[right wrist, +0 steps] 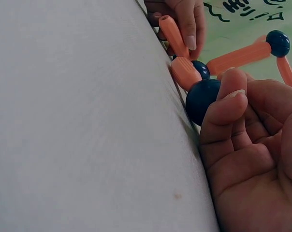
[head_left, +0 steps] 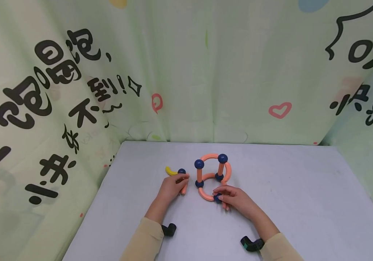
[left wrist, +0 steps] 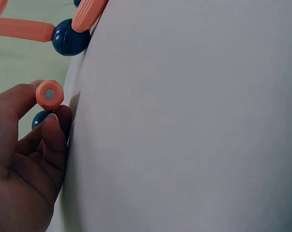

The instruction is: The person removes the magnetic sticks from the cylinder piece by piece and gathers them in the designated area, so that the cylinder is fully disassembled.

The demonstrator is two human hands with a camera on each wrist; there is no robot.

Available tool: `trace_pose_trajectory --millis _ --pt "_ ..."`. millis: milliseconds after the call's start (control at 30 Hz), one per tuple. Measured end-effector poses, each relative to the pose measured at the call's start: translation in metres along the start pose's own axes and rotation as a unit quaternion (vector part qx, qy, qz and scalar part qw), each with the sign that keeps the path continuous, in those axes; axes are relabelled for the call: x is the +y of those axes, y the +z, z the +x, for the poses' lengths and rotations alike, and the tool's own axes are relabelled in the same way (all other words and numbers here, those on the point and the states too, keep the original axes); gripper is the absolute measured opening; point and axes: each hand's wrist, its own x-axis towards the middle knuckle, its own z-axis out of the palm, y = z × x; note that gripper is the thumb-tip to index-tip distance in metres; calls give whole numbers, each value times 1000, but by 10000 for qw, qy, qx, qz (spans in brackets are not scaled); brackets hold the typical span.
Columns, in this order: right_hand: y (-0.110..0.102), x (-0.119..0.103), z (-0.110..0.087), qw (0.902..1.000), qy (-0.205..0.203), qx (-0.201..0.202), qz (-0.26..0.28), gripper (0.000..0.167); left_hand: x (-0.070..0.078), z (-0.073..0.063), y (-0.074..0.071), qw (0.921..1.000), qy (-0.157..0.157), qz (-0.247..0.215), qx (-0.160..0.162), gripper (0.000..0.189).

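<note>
A magnetic building frame [head_left: 209, 156] of salmon-orange rods joined by dark blue balls stands on the table. It has a curved-rod ring at the bottom and upright rods carrying more balls. To its left, my left hand [head_left: 173, 186] pinches a loose orange magnetic rod [left wrist: 50, 102], whose end shows a silvery magnet disc. My right hand [head_left: 236, 199] holds the blue ball [right wrist: 199, 101] at the ring's front between thumb and fingers. Just beyond my left hand lie a yellow curved rod [head_left: 170, 171] and a blue ball [head_left: 181, 171], which appear to touch.
The table [head_left: 287, 188] has a pale cloth cover. Around its back and sides hangs a light green curtain [head_left: 232, 72] printed with black lettering and small coloured shapes. Dark bands with camera mounts [head_left: 252, 244] sit on both wrists.
</note>
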Motion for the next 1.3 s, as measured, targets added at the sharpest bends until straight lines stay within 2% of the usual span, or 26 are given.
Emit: trace_pose_trajectory --millis 500,933,1300 --pt "0 -1 0 10000 89 37 -12 33 -2 15 -6 9997 30 234 5 27" --pt "-1 0 1 10000 -1 58 -64 31 0 17 -7 9958 455 789 111 24" --pt "-2 2 2 10000 9 40 -70 31 -2 17 -5 9967 284 743 190 24"
